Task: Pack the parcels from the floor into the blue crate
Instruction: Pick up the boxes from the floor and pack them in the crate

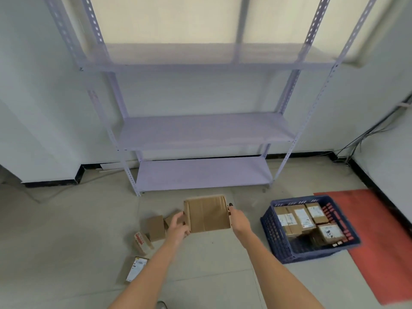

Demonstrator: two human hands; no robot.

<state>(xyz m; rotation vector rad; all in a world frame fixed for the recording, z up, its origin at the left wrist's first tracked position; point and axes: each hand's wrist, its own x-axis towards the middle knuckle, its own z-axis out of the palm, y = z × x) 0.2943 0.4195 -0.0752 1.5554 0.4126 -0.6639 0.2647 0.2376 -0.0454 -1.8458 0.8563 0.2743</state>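
Observation:
A brown cardboard parcel (207, 214) is held between both hands above the floor. My left hand (177, 226) grips its left edge and my right hand (238, 220) grips its right edge. The blue crate (276, 237) stands on the floor to the right, with several labelled parcels (301, 216) inside. More parcels lie on the floor to the left: a plain brown one (156, 227), one with a red-printed label (141, 241) and one with a white label (133, 268).
A pale purple metal shelf rack (200, 172) stands against the wall straight ahead. A red mat (383, 246) lies under and beside the crate. Cables (365, 134) run down the right wall.

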